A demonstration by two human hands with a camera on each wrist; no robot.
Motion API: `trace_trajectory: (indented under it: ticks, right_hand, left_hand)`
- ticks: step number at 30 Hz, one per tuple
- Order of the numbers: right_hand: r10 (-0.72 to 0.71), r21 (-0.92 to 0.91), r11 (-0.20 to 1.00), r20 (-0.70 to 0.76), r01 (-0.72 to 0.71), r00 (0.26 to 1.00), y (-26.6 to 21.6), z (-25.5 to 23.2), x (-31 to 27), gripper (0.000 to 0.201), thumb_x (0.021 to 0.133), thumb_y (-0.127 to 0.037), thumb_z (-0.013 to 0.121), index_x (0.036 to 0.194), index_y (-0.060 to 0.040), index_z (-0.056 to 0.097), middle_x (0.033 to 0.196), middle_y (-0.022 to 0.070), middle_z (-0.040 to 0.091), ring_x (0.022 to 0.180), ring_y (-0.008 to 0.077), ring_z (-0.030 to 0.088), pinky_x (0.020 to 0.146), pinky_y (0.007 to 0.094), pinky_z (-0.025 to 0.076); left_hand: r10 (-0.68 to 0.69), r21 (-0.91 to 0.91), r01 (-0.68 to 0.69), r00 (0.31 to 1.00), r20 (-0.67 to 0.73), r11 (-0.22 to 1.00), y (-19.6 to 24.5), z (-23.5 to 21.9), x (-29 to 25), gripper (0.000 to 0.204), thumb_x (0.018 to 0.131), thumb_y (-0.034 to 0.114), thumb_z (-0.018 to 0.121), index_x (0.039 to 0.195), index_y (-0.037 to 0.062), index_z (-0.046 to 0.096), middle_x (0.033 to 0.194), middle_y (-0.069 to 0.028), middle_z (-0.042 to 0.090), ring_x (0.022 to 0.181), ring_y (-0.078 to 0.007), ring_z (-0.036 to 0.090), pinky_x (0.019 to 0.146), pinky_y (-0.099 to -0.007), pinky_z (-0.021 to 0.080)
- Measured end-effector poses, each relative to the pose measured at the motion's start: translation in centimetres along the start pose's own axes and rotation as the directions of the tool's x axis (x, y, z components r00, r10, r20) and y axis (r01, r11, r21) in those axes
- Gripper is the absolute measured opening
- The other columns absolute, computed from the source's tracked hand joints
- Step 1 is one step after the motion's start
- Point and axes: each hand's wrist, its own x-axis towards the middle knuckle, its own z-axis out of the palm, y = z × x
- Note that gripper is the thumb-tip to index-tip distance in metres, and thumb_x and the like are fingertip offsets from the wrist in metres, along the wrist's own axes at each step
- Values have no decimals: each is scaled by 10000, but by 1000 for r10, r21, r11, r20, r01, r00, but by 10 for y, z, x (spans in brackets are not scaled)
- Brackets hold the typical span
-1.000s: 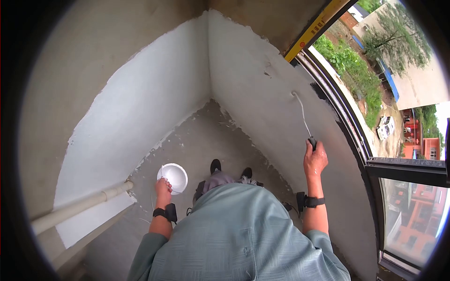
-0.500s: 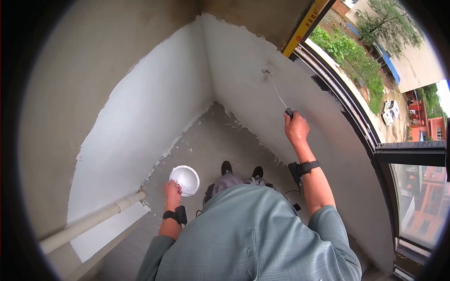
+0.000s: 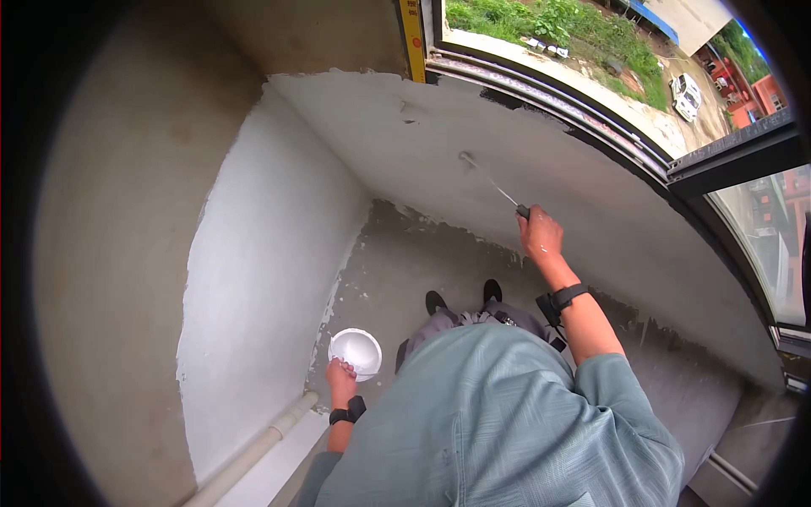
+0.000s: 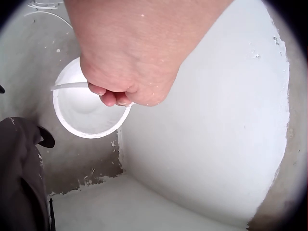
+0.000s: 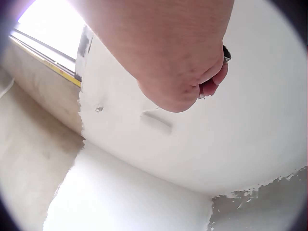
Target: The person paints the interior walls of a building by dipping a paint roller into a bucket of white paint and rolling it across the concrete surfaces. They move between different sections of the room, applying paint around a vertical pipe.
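Note:
My right hand (image 3: 541,235) grips the black handle (image 3: 523,211) of a paint roller, whose thin metal rod (image 3: 494,188) reaches out to the wall under the window. In the right wrist view the white roller head (image 5: 158,123) lies against the pale painted wall (image 5: 202,149). Low on the left, my left hand (image 3: 341,378) holds a white bucket (image 4: 91,134) by its bail handle (image 4: 72,86), fingers curled round it. White paint (image 4: 86,103) shows inside the bucket. Small white spatters dot both hands.
A window frame (image 3: 574,122) runs along the wall's top, with a yellow level-like bar (image 3: 412,42) at its left end. A pipe (image 3: 262,452) runs along the left wall (image 3: 245,279). The grey floor (image 3: 405,253) has white spatters. A damaged spot (image 3: 410,114) marks the wall.
The roller moved up the wall to the damaged spot, then back down and away from it. The head view has turned, shifting the window leftward. The left hand keeps holding the bucket.

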Motion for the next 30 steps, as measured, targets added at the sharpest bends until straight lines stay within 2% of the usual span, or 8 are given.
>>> trace_trajectory:
  ticks: [2, 9, 12, 16, 18, 23, 27, 30]
  right_hand:
    - [41, -29, 999, -36, -42, 999, 49, -14, -27, 337, 952, -369, 640, 954, -43, 555, 844, 215, 683, 828, 460, 660, 700, 571, 498]
    - [183, -153, 967, -127, -201, 975, 194, -59, -107, 336, 961, -372, 635, 1001, -51, 543, 892, 228, 675, 847, 484, 638, 703, 573, 493]
    - [219, -194, 949, -167, -249, 961, 237, -80, -136, 344, 964, -377, 635, 1017, -48, 549, 896, 232, 674, 850, 475, 642, 700, 562, 500]
    - [241, -194, 939, -222, -285, 945, 262, -89, -157, 353, 968, -382, 634, 1032, -44, 558, 893, 233, 676, 858, 467, 647, 694, 547, 509]
    - [232, -171, 947, -225, -273, 946, 257, -79, -153, 357, 965, -399, 635, 1011, -51, 568, 878, 226, 674, 842, 466, 649, 691, 547, 509]
    - [176, -69, 978, -219, -195, 960, 186, -43, -105, 347, 950, -408, 651, 981, -67, 593, 866, 210, 676, 806, 457, 651, 673, 541, 506]
    - [92, 55, 995, -234, -81, 968, 131, -33, -70, 345, 946, -408, 654, 1002, -72, 606, 860, 200, 682, 806, 459, 650, 675, 551, 501]
    - [76, 46, 997, -224, -68, 972, 107, -40, -53, 337, 944, -402, 656, 1002, -73, 611, 859, 191, 686, 808, 458, 650, 682, 557, 500]
  left_hand:
    - [0, 40, 1, 1000, -18, 999, 4, 8, -4, 167, 1010, 249, 492, 909, 120, 521, 668, 15, 466, 578, -126, 492, 471, -270, 373]
    - [24, 87, -28, 999, 48, 996, 15, 28, 7, 172, 1012, 242, 487, 897, 119, 522, 677, 7, 472, 577, -130, 491, 465, -275, 373]
    - [48, 121, -52, 998, 36, 991, 25, 42, -3, 169, 1010, 239, 486, 897, 119, 525, 679, 6, 474, 575, -132, 493, 468, -275, 372]
    - [63, 110, -69, 996, 63, 992, 24, 49, -7, 166, 1007, 237, 488, 891, 126, 527, 677, 6, 476, 573, -133, 495, 471, -281, 371]
    - [56, 89, -61, 997, 60, 994, 20, 53, -14, 167, 1007, 238, 487, 887, 128, 525, 674, 8, 474, 572, -133, 492, 472, -282, 370]
    - [57, 90, -61, 997, 47, 994, 8, 47, -19, 166, 1003, 240, 487, 884, 129, 522, 667, 11, 468, 573, -132, 488, 473, -282, 367]
    - [41, 69, -43, 999, 22, 997, 1, 36, -21, 158, 999, 235, 489, 889, 128, 523, 666, 11, 466, 574, -131, 490, 472, -278, 366]
    - [13, 67, -13, 1000, 1, 998, -5, 35, -23, 157, 997, 231, 490, 883, 128, 525, 665, 11, 465, 572, -129, 489, 470, -272, 363]
